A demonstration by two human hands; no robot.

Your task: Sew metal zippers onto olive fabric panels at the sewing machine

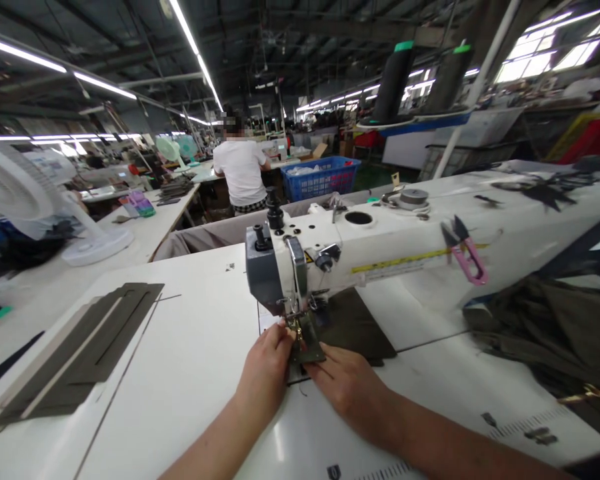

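Observation:
A dark olive fabric piece (pixel 355 327) lies under the needle area of a white sewing machine (pixel 380 247). My left hand (pixel 267 360) is closed at the left of the presser foot (pixel 296 327), fingertips pinching the near part of the fabric. On the other side my right hand (pixel 347 383) holds the fabric's near right edge, its thumb and fingers close together. The fingertips of both hands are partly hidden by the cloth and the machine head. Pink-handled thread snips (pixel 473 263) rest against the machine arm.
Left on the white table (pixel 180 353) lies a stack of olive fabric pieces (pixel 95 340). Olive cloth (pixel 540 327) is heaped at right. A white fan (pixel 90 233) stands at far left. Beyond are a person in a white shirt (pixel 243 170) and a blue basket (pixel 323 180).

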